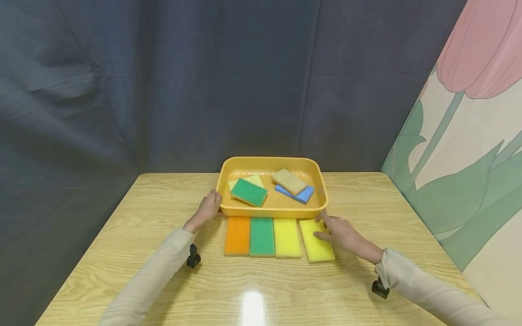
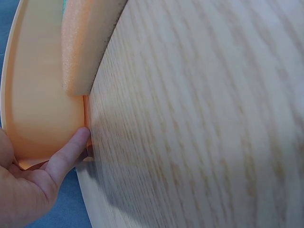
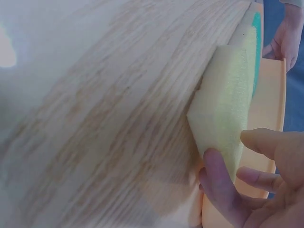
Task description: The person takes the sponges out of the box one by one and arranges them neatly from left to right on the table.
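Yellow tray [image 1: 269,213] on wood table [image 1: 314,292], dark curtain [image 1: 228,81]; tulip mural [image 1: 469,181]

Tray [image 1: 269,212] of smooth plastic by its look, glossy, with highlights on its inner floor; orange sponge [image 1: 237,237], green sponge [image 1: 262,239] and tilted yellow sponge [image 1: 316,250] all matt, faces slightly rough, the yellow one's side pale, fine-textured foam. Bench [image 1: 183,290] wood-grained, smooth, with enough sheen to throw back a white glare spot. Curtain [image 1: 228,86] dull, softly creased cloth; sleeve [image 1: 151,276] matt, wrinkled fabric; wall [image 1: 481,185] smooth and flat-finished.
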`<state>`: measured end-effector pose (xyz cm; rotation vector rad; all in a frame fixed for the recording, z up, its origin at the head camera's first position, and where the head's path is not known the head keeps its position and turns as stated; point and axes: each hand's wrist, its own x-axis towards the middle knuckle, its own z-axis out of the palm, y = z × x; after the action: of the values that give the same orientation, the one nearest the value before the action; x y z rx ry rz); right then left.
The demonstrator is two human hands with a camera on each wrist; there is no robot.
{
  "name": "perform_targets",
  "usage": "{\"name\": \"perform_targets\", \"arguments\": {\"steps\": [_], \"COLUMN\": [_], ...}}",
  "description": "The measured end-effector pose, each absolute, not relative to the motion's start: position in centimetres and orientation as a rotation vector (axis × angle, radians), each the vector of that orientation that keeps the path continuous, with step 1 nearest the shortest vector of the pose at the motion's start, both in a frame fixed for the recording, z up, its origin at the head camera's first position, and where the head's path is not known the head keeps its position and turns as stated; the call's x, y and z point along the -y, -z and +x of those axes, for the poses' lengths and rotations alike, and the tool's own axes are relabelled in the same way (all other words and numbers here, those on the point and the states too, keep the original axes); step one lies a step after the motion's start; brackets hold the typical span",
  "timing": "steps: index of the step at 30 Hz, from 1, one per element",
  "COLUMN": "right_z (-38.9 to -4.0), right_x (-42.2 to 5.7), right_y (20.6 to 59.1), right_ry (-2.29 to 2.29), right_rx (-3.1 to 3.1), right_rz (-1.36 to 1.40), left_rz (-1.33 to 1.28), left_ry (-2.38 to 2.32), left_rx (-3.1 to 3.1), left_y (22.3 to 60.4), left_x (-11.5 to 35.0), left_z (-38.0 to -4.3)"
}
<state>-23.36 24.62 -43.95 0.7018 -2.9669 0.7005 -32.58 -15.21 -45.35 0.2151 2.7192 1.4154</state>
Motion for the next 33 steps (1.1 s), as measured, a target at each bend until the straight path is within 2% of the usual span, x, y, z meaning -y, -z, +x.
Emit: {"name": "perform_targets", "arguments": {"steps": [7, 15, 33], "right_z": [-23.7, -23.9, -24.0], "right_x": [-24.4, -24.1, -23.3], "right_y": [44.2, 44.5, 44.9], "right_ry": [-0.705, -0.688, -0.685], "right_rx": [2.969, 2.926, 2.89], "right_rz": [0.681, 0.709, 0.705], "left_rz": [0.301, 0.21, 0.223], "left_ry": [-1.452, -1.413, -1.385], "left_rx": [-2.713, -2.722, -2.726], "left_y": [46.2, 45.1, 45.1], "left_x": [15.7, 15.1, 15.2], "left_z": [-33.1, -32.4, -32.3]}}
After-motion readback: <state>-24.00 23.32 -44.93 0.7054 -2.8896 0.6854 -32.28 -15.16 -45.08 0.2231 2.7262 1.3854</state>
